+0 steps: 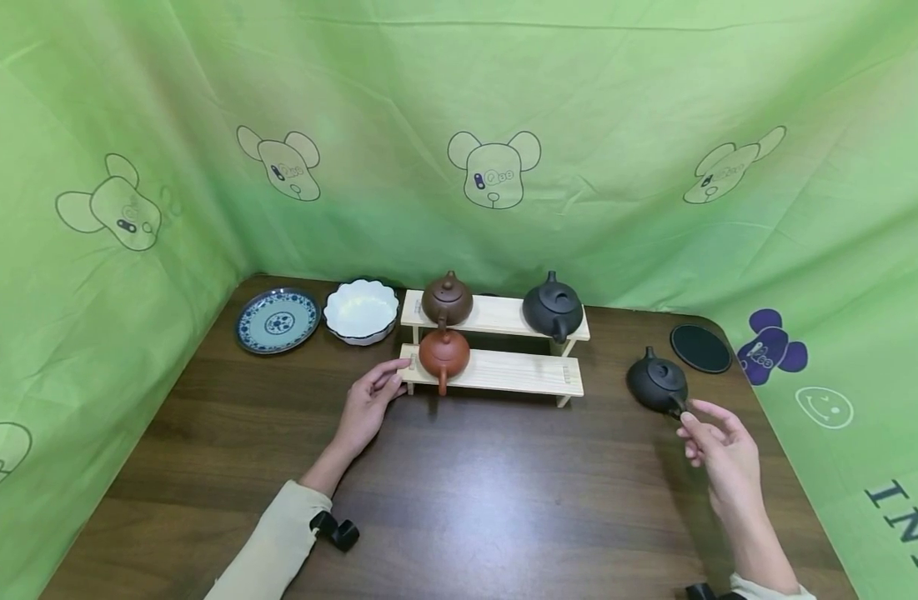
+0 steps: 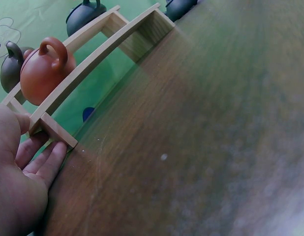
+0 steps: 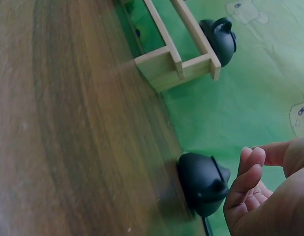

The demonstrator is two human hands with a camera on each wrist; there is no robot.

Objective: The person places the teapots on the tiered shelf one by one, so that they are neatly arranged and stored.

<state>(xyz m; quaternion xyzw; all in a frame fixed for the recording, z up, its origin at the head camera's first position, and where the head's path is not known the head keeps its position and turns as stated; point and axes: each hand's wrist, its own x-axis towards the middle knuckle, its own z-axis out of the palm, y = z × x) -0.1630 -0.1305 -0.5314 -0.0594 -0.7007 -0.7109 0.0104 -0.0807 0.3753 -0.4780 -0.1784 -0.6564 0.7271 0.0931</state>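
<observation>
My left hand [image 1: 367,410] pinches the left end of the lower shelf of a two-tier wooden stand [image 1: 514,372]; in the left wrist view its thumb lies at the board and its fingers [image 2: 52,161] are under it by the leg. A reddish-brown teapot [image 1: 444,354] sits on that shelf near this hand. On the upper shelf are a dark brown teapot [image 1: 447,298] and a black teapot [image 1: 553,307]. Off to the right, another black teapot [image 1: 656,383] stands on the table. My right hand [image 1: 724,458], fingers loosely bent, has its fingertips right by that teapot's handle.
A blue patterned plate [image 1: 278,322] and a white scalloped bowl [image 1: 362,310] stand left of the stand. Behind the right-hand teapot lies a black oval mat [image 1: 700,348]. Green cloth [image 1: 383,217] hangs around the back and sides of the brown table [image 1: 489,508].
</observation>
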